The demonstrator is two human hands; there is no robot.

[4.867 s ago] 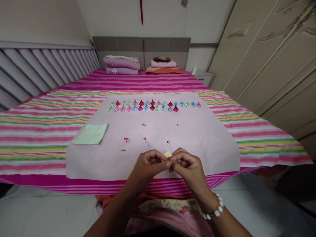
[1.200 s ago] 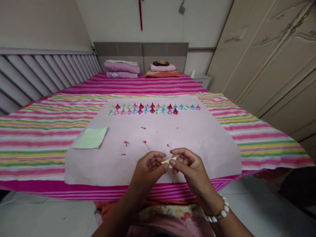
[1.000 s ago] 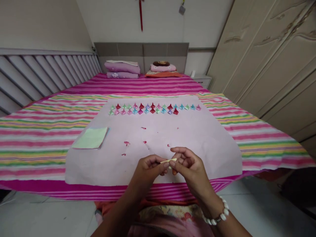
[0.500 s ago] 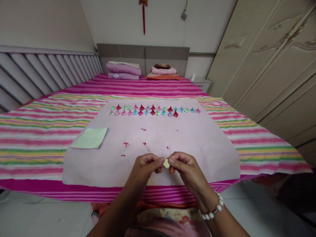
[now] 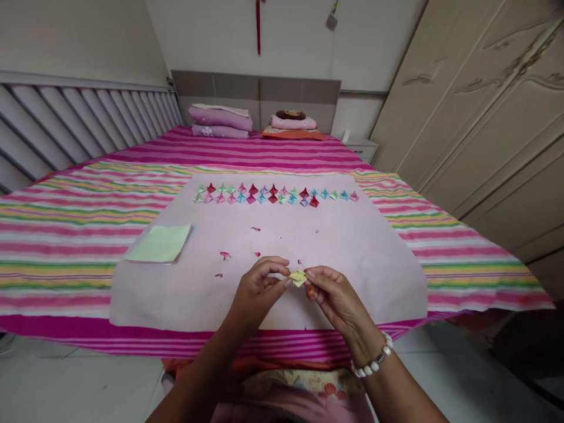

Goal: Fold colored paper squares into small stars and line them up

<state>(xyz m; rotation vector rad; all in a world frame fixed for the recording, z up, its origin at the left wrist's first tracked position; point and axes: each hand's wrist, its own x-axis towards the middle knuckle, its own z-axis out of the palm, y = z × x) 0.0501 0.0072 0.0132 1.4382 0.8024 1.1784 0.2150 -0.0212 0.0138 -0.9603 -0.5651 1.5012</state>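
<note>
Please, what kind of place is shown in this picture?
Most likely a home bedroom: a wide bed with a striped cover, pillows against its headboard, and a tall wardrobe on the right. The left hand and right hand pinch yellow paper.

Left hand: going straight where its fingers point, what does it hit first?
The left hand pinches the yellow folded paper, fingers pointing right. Straight on, it likely meets the right hand, which holds the paper's other edge; depth unclear from one view.
</note>
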